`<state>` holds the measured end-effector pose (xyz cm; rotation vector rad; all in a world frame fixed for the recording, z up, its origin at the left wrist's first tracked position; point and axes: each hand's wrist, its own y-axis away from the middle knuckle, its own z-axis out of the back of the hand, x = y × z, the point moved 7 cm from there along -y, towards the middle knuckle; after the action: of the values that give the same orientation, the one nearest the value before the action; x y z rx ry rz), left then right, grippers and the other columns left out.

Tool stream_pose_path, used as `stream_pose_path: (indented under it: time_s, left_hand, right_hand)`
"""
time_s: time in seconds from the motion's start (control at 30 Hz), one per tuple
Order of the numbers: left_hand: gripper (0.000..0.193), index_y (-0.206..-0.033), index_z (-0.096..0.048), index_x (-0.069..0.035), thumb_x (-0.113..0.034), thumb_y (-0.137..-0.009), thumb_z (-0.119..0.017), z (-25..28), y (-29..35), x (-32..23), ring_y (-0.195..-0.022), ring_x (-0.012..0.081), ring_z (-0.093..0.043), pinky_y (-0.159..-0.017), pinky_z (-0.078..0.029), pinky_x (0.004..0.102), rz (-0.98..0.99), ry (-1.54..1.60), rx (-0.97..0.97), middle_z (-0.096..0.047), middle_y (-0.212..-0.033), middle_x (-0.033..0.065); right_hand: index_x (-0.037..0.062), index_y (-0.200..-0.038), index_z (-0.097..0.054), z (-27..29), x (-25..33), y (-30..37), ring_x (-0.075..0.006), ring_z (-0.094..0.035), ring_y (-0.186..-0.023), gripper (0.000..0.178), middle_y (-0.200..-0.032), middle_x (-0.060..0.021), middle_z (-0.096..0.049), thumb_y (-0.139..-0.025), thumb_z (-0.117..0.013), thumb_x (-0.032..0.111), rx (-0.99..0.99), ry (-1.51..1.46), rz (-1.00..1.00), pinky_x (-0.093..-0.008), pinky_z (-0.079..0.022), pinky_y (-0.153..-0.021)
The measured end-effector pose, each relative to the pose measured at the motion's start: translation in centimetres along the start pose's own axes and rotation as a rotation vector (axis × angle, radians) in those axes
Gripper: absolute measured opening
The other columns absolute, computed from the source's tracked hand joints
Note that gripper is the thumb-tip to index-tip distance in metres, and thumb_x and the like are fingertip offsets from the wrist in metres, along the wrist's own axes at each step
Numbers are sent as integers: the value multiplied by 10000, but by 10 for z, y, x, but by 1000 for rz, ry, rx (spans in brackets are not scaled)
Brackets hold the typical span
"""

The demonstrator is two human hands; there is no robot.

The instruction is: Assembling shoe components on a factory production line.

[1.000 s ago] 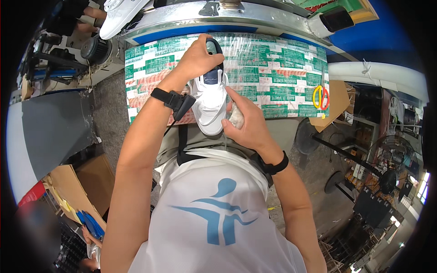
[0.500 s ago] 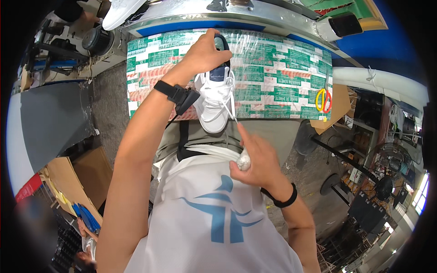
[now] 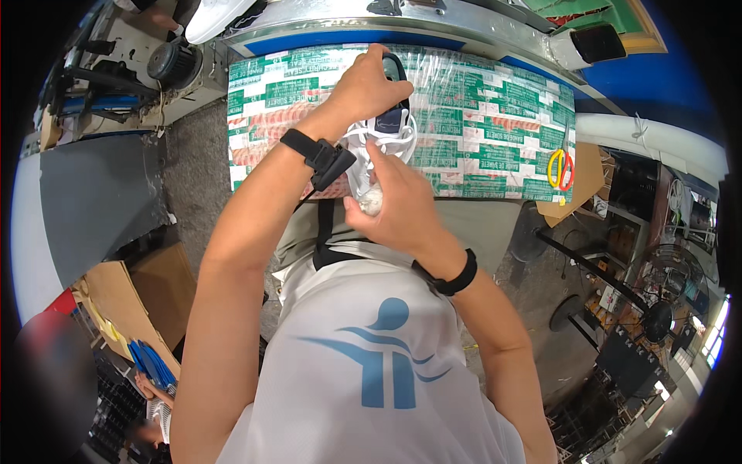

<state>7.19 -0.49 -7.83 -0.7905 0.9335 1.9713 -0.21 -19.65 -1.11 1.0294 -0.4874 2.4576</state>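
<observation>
A white sneaker [image 3: 357, 168] with a dark navy tongue and white laces [image 3: 402, 139] lies on the green-and-white taped work surface [image 3: 495, 131], its toe toward me. My left hand [image 3: 369, 91] is closed on the shoe's collar at the heel end. Over the front of the shoe is my right hand [image 3: 406, 203], index finger stretched along the laces. Its thumb and curled fingers hold a rounded whitish lump [image 3: 372, 203], whose kind I cannot make out. The right hand hides much of the toe and part of the laces.
Scissors with yellow and red handles [image 3: 560, 170] lie at the right end of the surface. A metal ledge [image 3: 433, 31] runs along the far side, with another white shoe [image 3: 216, 17] at its left. Cardboard [image 3: 580, 182] sits at the right; a person's hand shows at lower left.
My right hand has moved left and forward from beside the toe to over the laces. A lace stretched toward that hand is no longer drawn out. My left hand stays on the shoe's collar.
</observation>
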Motion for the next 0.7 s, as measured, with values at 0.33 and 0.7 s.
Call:
stream_pose_path:
  time_s: [0.33,0.7]
  left_hand:
    - [832,-1548,-518,65,-327,-878,-816,4,1,-3,-1004,338,-788,-902,-620,419,-47,-64,-120,-771,-1152,253]
    - [951,-1594,-500,65,-433,-855,-834,0,-4,4,-1224,425,-739,-1024,-604,471,-23,-10,-52,-675,-1382,315]
  right_hand:
    - [-61,-1619,-505,37,-5,48,-339,-689,-874,1013,-995,-156,-666,-767,-911,309,176,-129,-89,-459,-579,-751]
    - [-136,-1570,-514,-8,1,14,-360,-688,-871,995,-1010,-175,-665,-806,-906,367,13,64,30,-488,-555,-734]
